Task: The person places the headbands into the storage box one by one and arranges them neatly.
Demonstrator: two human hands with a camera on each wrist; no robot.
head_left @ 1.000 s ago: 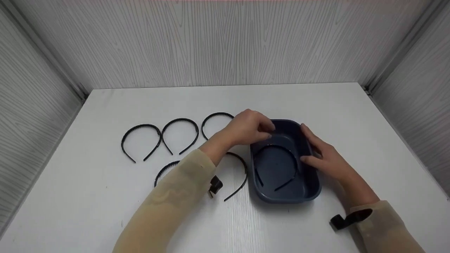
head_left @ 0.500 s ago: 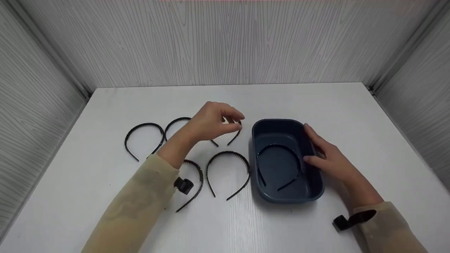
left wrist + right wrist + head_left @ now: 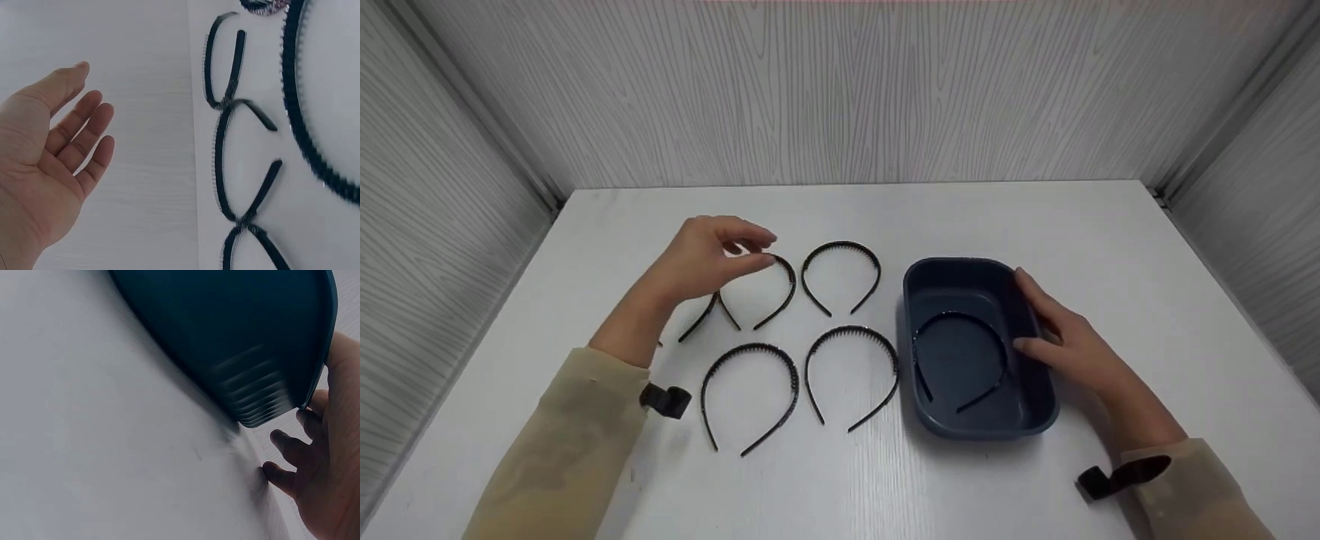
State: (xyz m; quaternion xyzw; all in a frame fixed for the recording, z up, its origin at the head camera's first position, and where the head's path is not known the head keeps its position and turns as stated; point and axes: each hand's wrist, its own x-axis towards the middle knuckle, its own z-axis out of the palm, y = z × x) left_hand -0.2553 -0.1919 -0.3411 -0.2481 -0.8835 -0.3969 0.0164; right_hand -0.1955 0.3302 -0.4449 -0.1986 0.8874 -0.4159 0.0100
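Observation:
My left hand [image 3: 701, 259] hovers over the back row of black headbands with its fingers loosely bent and nothing between them. Under it, the far-left headband [image 3: 699, 316] is mostly hidden, and the middle headband [image 3: 793, 285] is partly covered. To the right lies another headband [image 3: 841, 244]. Two more, a left headband [image 3: 751, 346] and a right headband [image 3: 851, 328], form the front row. My right hand [image 3: 1061, 337] holds the right wall of a dark blue plastic bin [image 3: 981, 433], thumb inside and other fingers outside. Inside the bin lies one headband [image 3: 960, 315].
The white table [image 3: 840, 487] carries everything, with a grey wood-grain panel [image 3: 840, 90] behind and similar panels at both sides. The front-right headband lies close against the bin's left side. Black straps with small cameras sit on both wrists.
My left hand has moved left from above the bin, across the headbands, to the back row's left part. The right hand stays on the bin. The view has shifted slightly.

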